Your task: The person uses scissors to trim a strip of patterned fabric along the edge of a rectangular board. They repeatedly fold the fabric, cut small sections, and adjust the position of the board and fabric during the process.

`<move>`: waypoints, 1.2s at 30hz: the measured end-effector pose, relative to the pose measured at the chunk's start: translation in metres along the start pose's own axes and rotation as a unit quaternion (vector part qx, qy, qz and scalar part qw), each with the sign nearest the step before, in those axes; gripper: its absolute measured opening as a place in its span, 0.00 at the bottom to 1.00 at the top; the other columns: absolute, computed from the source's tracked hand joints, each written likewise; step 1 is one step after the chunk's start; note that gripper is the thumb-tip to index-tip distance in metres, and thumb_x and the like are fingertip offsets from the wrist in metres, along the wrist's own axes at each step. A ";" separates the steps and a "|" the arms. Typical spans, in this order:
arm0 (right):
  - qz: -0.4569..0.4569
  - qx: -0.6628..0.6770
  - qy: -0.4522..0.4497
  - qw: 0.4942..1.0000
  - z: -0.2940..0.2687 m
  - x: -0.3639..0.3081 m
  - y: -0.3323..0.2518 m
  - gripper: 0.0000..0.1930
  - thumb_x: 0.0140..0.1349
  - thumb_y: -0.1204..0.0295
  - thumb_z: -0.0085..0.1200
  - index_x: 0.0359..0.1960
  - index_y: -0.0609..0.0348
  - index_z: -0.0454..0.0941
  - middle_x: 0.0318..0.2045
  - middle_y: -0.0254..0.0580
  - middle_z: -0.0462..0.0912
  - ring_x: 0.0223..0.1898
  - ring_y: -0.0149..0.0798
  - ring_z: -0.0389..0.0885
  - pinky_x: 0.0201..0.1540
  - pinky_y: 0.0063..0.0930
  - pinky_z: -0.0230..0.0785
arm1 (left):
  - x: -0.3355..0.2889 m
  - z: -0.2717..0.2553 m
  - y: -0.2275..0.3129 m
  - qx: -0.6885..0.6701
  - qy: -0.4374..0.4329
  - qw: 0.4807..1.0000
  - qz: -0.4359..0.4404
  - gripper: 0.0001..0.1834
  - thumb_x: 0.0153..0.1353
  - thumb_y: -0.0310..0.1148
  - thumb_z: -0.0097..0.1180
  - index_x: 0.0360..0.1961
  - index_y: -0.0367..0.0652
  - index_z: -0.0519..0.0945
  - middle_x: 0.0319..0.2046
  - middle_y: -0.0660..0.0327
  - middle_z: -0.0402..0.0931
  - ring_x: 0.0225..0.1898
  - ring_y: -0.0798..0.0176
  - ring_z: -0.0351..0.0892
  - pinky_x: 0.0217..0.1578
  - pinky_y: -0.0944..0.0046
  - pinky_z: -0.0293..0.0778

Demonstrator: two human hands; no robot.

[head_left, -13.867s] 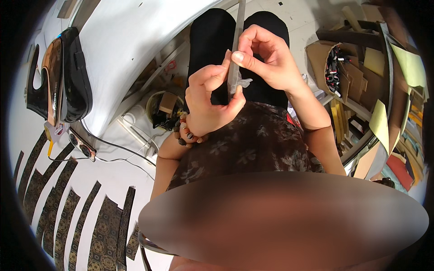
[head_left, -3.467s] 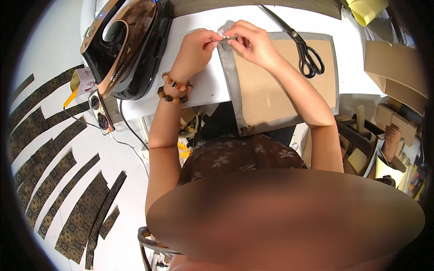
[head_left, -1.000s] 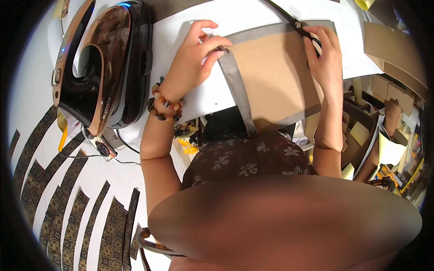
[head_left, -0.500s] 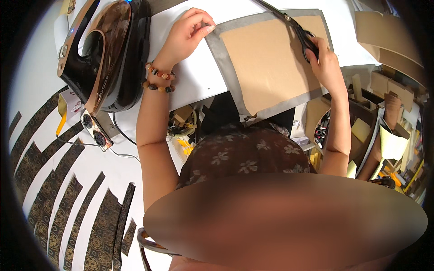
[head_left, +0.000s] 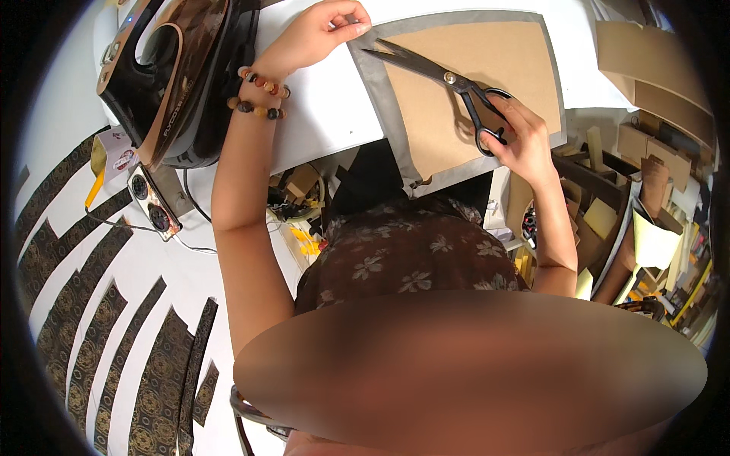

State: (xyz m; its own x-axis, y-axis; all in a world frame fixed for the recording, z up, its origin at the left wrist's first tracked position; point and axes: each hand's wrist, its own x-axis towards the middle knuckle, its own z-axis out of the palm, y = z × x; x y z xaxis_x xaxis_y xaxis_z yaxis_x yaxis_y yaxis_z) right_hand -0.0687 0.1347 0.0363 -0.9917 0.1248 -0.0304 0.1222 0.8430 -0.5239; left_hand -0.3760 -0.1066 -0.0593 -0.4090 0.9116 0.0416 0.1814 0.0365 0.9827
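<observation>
A tan board or paper panel [head_left: 487, 64] lies on a larger grey sheet [head_left: 380, 99], whose margin shows around it. My right hand [head_left: 528, 144] has thumb and fingers in the handle loops of large black scissors [head_left: 426, 68]. Their slightly parted blades lie over the panel and point left toward the sheet's far left corner. At that corner is my left hand [head_left: 323, 34], thumb and forefinger pinched together; whatever sits between the fingertips is too small to make out. Two bead bracelets [head_left: 258, 110] circle my left wrist.
A black and copper iron [head_left: 163, 91] stands left of my left arm, beside a power strip [head_left: 156, 205] with cords. Dark patterned fabric pieces [head_left: 156, 380] lie on the white surface at lower left. Boxes and scraps [head_left: 608, 205] crowd the right side, under a cardboard piece [head_left: 646, 64].
The scissors have swung from pointing away at the far edge to lying leftward across the panel. My right hand has come nearer and slightly left; my left hand has shifted slightly farther away.
</observation>
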 end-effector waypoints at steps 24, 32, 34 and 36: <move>-0.049 -0.002 0.061 0.997 0.008 0.013 0.021 0.22 0.56 0.77 0.69 0.54 0.64 0.81 0.41 0.51 0.87 0.39 0.46 0.89 0.41 0.36 0.83 | 0.002 -0.008 -0.002 0.018 -0.030 0.999 -0.002 0.07 0.75 0.32 0.55 0.46 0.41 0.81 0.37 0.71 0.75 0.40 0.74 0.72 0.41 0.72 0.71; 0.018 -0.215 0.098 0.972 -0.020 0.030 0.047 0.18 0.60 0.73 0.67 0.52 0.63 0.83 0.40 0.47 0.87 0.40 0.50 0.88 0.45 0.37 0.81 | 0.003 -0.016 0.001 0.050 -0.073 0.996 -0.028 0.10 0.78 0.35 0.48 0.50 0.47 0.80 0.40 0.76 0.74 0.35 0.78 0.63 0.36 0.74 0.64; -0.008 -0.236 0.084 0.968 -0.031 0.042 0.026 0.16 0.62 0.70 0.66 0.50 0.62 0.84 0.39 0.46 0.88 0.39 0.49 0.88 0.44 0.37 0.81 | -0.001 -0.012 0.002 0.046 -0.059 0.997 -0.004 0.10 0.78 0.35 0.48 0.50 0.47 0.80 0.42 0.76 0.74 0.35 0.78 0.64 0.36 0.74 0.65; -0.005 -0.178 0.084 0.980 -0.024 0.064 -0.018 0.16 0.64 0.66 0.65 0.49 0.61 0.85 0.37 0.46 0.88 0.36 0.47 0.88 0.41 0.37 0.81 | -0.008 -0.013 0.001 0.056 -0.049 0.997 -0.001 0.10 0.78 0.35 0.48 0.50 0.47 0.80 0.44 0.76 0.73 0.36 0.78 0.64 0.37 0.74 0.65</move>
State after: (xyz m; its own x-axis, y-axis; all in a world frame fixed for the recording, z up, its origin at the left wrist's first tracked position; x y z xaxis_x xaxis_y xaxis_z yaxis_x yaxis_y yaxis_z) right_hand -0.1335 0.1400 0.0640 -0.9761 0.1745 0.1292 0.1481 0.9703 -0.1912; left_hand -0.3839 -0.1191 -0.0564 -0.3217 0.9467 0.0158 0.2817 0.0797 0.9562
